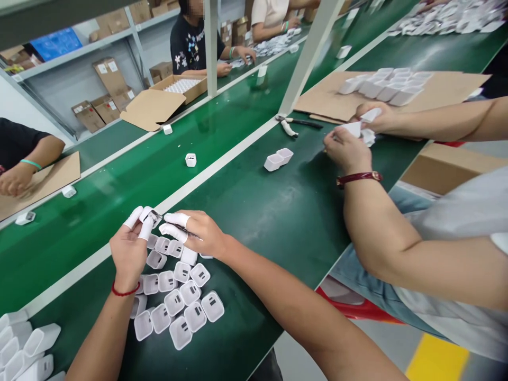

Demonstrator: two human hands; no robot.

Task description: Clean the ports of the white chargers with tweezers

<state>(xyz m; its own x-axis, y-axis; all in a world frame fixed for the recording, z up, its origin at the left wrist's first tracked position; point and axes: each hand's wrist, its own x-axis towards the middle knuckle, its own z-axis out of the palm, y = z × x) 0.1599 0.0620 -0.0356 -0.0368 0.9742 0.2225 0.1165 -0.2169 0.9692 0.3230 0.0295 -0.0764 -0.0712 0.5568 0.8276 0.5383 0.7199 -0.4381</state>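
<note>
My left hand (133,246), with white finger cots, is closed around a small white plastic housing (147,212) and tilts its open side towards my right hand. Dark parts show inside it, too small to make out. My right hand (198,231), also in finger cots, pinches thin black tweezers (184,229). Their tips are at the housing's opening; whether they grip anything, I cannot tell. Below both hands, several open white housings (181,332) stand in loose rows on the green tabletop (246,275), with dark slots visible in their floors.
More white housings (42,338) are piled at lower left. A green conveyor belt (234,124) carries scattered housings beyond a pale rail (222,165). To the right, a co-worker's hands (351,148) hold white pieces, near pliers (288,128) and two housings (273,162). Other people sit across the belt.
</note>
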